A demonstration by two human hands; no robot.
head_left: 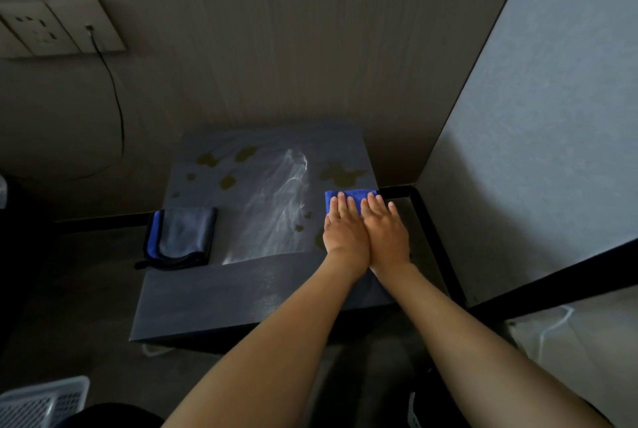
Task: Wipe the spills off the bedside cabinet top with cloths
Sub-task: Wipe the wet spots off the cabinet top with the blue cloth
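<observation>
The dark grey bedside cabinet top [221, 293] carries brownish spills: a large one at the far right [340, 175], several at the far left [228, 165] and small drops near my wrists [299, 228]. A blue cloth [348, 195] lies at the right edge. My left hand [345, 230] and my right hand [385, 232] press flat on it side by side, fingers stretched forward, covering most of it. A second folded cloth, grey with a blue and black border [181, 237], lies at the left edge, untouched. A wet streak [276, 213] shines down the middle.
A wall panel stands right behind the cabinet, with a socket plate [51, 28] and a black cable [114, 96] at the left. A white wall [538, 117] closes the right side. A white perforated basket [38, 403] sits at the bottom left on the floor.
</observation>
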